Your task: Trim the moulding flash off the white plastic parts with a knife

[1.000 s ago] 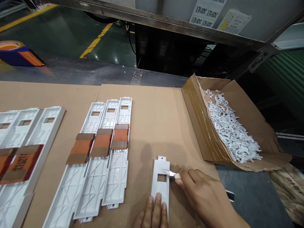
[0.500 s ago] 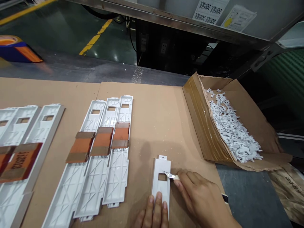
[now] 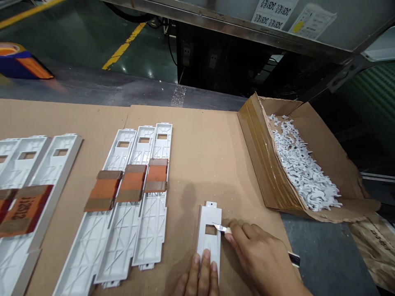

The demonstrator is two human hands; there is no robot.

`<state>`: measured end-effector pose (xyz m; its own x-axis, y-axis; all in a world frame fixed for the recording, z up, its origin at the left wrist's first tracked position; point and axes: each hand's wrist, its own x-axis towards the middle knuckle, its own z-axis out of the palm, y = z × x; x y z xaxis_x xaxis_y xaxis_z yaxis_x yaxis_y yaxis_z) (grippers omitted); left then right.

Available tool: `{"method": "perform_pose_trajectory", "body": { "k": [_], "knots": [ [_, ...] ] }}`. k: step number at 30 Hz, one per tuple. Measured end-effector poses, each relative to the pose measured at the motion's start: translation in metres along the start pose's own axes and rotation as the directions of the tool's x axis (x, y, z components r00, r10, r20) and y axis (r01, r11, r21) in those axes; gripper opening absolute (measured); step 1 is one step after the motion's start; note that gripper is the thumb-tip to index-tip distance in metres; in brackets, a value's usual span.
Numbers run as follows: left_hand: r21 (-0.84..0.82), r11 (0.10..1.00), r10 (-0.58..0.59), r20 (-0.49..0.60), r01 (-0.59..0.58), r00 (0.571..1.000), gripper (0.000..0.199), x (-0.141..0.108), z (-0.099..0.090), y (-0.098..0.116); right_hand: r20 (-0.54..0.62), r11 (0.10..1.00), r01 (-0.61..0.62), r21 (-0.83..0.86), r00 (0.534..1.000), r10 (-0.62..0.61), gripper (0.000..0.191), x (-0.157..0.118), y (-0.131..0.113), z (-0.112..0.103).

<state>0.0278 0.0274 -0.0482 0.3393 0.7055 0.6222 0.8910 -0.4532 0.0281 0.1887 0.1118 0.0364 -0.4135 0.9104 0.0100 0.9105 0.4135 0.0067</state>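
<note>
**Knife (image 3: 221, 227) at the corner of the opening (image 3: 211, 230), white panel (image 3: 210, 214) pinned flat**

In the head view, the only one we have, the white panel lies near the bottom edge of the picture on the cardboard sheet (image 3: 197, 152). Our left hand (image 3: 202, 276) lies flat over its near end, fingers stretched out and close together, pressing from above without gripping. Our right hand (image 3: 261, 257) is closed around the knife, whose blade reaches in from the right to the upper right of the opening. We cannot tell whether the edge is touching the plastic.

For good work here, we would judge that short, light strokes at a low blade angle suit the rim best, so the plain face is not gouged. Steady pressure from the left hand should stop the panel from skidding. Our left fingertips lie below the opening, so strokes ought to run away from them; a slip downward is the main risk.

To the left, three ribbed panels (image 3: 148, 230) lie side by side under orange-brown blocks (image 3: 132, 183). To the right, well apart from the panel, a cardboard box (image 3: 251, 152) holds small white pieces (image 3: 304, 172).
</note>
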Motion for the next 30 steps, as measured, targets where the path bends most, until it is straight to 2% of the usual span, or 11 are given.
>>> {"method": "perform_pose_trajectory", "body": {
  "k": [6, 11, 15, 17, 21, 25, 27, 30],
  "knots": [
    [-0.013, 0.996, -0.09, -0.185, 0.09, 0.979, 0.022, 0.005, 0.013, 0.007, 0.003, 0.996, 0.021, -0.086, 1.0, -0.021, 0.039, 0.001, -0.003, -0.002],
    [-0.017, 0.997, -0.081, -0.204, 0.079, 0.976, 0.027, 0.007, 0.012, 0.006, 0.032, 0.994, 0.027, -0.108, 0.999, -0.023, 0.027, 0.002, -0.004, -0.003],
    [-0.005, 1.0, -0.02, -0.132, 0.02, 0.991, 0.023, 0.009, 0.007, 0.001, 0.079, 0.991, 0.048, -0.127, 0.996, -0.038, 0.008, 0.005, -0.002, -0.005],
    [-0.006, 1.0, -0.01, -0.106, 0.01, 0.994, 0.023, 0.009, 0.004, 0.0, 0.092, 0.989, 0.062, -0.135, 0.995, -0.05, 0.004, 0.007, -0.001, -0.006],
    [-0.007, 1.0, -0.011, -0.066, 0.01, 0.998, 0.021, 0.008, 0.001, -0.001, 0.091, 0.995, 0.065, -0.071, 0.994, -0.059, 0.009, 0.009, 0.003, -0.007],
    [-0.005, 1.0, -0.006, -0.044, 0.006, 0.999, 0.024, 0.008, 0.0, -0.001, 0.103, 0.996, 0.042, 0.079, 0.993, -0.05, 0.027, 0.007, 0.009, -0.011],
    [-0.006, 1.0, -0.003, -0.051, 0.003, 0.999, 0.026, 0.009, 0.0, -0.001, 0.108, 0.994, 0.017, 0.112, 0.994, -0.029, 0.035, 0.005, 0.011, -0.014],
    [-0.009, 1.0, 0.0, -0.057, -0.001, 0.998, 0.027, 0.009, -0.001, -0.002, 0.141, 0.981, -0.055, 0.184, 0.99, 0.029, 0.038, 0.003, 0.012, -0.013]
  ]
}}
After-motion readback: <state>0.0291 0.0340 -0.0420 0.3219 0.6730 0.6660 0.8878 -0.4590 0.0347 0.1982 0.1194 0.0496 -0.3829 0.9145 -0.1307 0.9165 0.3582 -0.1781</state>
